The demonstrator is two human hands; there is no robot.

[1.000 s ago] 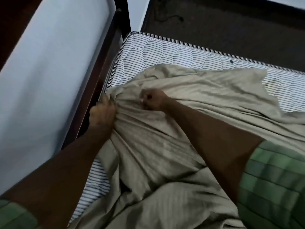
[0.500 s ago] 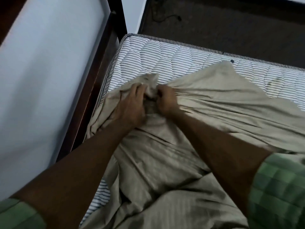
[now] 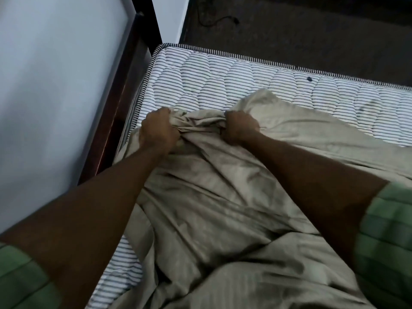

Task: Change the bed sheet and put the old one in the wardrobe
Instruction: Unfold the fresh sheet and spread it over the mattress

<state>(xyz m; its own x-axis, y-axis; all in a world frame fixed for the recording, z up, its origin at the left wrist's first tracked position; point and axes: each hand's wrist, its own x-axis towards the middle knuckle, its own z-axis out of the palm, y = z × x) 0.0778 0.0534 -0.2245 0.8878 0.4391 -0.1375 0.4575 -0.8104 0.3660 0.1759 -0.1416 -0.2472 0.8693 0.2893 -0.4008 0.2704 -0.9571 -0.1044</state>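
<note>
A beige bed sheet (image 3: 214, 197) lies bunched across the striped mattress (image 3: 223, 76), whose far left corner is bare. My left hand (image 3: 158, 128) grips a gathered fold of the sheet near the mattress's left edge. My right hand (image 3: 239, 128) grips another bunch a little to the right, with a taut twisted strip of sheet between the two fists. Both arms reach forward over the sheet, with green checked sleeves at the frame's lower corners.
A dark wooden bed frame (image 3: 124, 90) runs along the mattress's left side against a pale wall (image 3: 55, 97). Dark carpeted floor (image 3: 301, 30) with a loose cable (image 3: 220, 18) lies beyond the mattress's far edge.
My hands, close together half a second ago, have moved apart along the sheet, stretching the bunched cloth between them. A second ago the left hand was at the mattress's left edge.
</note>
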